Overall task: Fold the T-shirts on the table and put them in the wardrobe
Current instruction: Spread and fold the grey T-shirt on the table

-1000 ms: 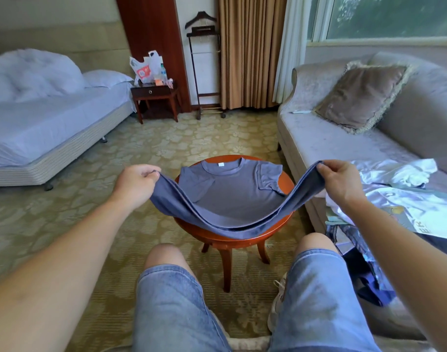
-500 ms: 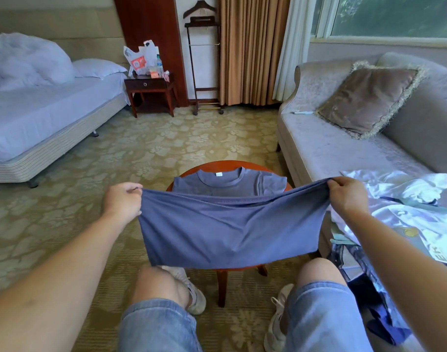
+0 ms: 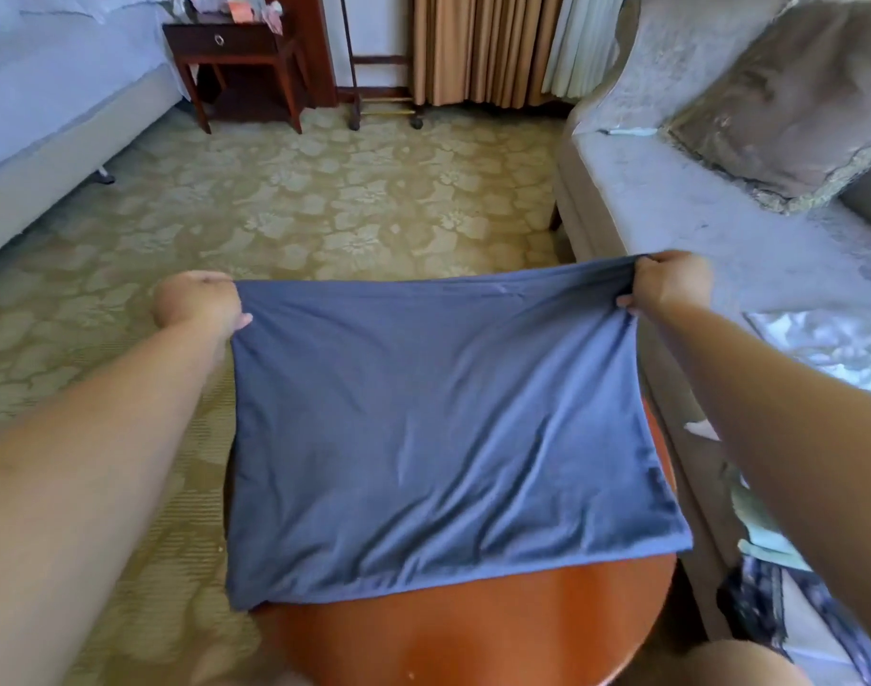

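A blue-grey T-shirt (image 3: 438, 428) lies folded in half over the round reddish wooden table (image 3: 522, 626), covering most of its top. Its collar and sleeves are hidden under the upper layer. My left hand (image 3: 200, 302) pinches the far left corner of the folded cloth. At the far right corner, my right hand (image 3: 671, 282) grips the same edge. Both arms are stretched out over the table. No wardrobe is in view.
A grey sofa (image 3: 695, 210) with a brown cushion (image 3: 789, 101) runs along the right; more loose clothes (image 3: 829, 349) lie on its near seat. A bed (image 3: 52, 106) stands at the left, a dark nightstand (image 3: 230, 52) and curtains at the back. Patterned carpet lies between.
Both hands carried the shirt's bottom hem up and forward over the collar, so the shirt is now doubled over. The camera has leaned closer over the table.
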Tool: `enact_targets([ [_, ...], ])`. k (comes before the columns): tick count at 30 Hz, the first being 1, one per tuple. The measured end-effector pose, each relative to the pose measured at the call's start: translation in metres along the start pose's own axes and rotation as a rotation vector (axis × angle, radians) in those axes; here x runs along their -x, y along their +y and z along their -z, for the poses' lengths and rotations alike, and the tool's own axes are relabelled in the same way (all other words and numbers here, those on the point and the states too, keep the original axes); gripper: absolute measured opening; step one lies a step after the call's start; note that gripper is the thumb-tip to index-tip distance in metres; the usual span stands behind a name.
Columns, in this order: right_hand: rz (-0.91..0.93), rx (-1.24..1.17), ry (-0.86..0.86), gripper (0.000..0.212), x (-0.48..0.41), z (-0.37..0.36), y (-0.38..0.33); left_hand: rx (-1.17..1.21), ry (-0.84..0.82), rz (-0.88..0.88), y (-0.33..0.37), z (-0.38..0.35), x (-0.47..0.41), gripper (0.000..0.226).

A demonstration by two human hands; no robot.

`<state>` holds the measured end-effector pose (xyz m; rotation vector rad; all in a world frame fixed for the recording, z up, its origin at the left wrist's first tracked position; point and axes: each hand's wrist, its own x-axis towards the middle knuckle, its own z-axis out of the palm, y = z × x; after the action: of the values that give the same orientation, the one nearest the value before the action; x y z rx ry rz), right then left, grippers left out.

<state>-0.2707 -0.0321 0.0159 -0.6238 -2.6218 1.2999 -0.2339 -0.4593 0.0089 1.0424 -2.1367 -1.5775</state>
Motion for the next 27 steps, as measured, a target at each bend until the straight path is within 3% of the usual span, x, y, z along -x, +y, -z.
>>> enact_targets([
  [1, 0.002, 0.009, -0.017, 0.014, -0.016, -0.014, 0.002, -0.039, 0.049, -0.009, -0.001, -0.01, -0.009, 0.033],
  [4, -0.052, -0.103, -0.051, 0.05, -0.023, -0.052, 0.015, -0.195, 0.17, -0.173, -0.02, -0.041, -0.002, 0.047],
  [7, 0.017, -0.092, -0.106, 0.067, 0.015, -0.083, 0.047, -0.457, -0.007, -0.475, -0.057, -0.068, 0.037, 0.064],
  [9, 0.162, 0.015, -0.15, 0.066, 0.058, -0.09, 0.065, -0.608, -0.148, -0.544, -0.079, -0.074, 0.065, 0.066],
  [12, 0.353, 0.397, -0.235, 0.055, 0.122, -0.084, 0.087, -0.839, -0.283, -0.524, -0.105, -0.065, 0.107, 0.065],
  [15, 0.379, 0.713, -0.302, 0.065, 0.155, -0.075, 0.114, -1.034, -0.34, -0.491, -0.126, -0.046, 0.141, 0.067],
  [19, 0.317, 0.75, -0.277, 0.073, 0.171, -0.062, 0.135, -1.153, -0.287, -0.412, -0.153, -0.016, 0.158, 0.073],
  [23, 0.304, 0.764, -0.244, 0.075, 0.184, -0.059, 0.139, -1.051, -0.236, -0.493, -0.166, 0.0, 0.161, 0.069],
  [27, 0.298, 0.774, -0.225, 0.076, 0.185, -0.059, 0.138, -0.986, -0.131, -0.442, -0.164, -0.004, 0.161, 0.069],
])
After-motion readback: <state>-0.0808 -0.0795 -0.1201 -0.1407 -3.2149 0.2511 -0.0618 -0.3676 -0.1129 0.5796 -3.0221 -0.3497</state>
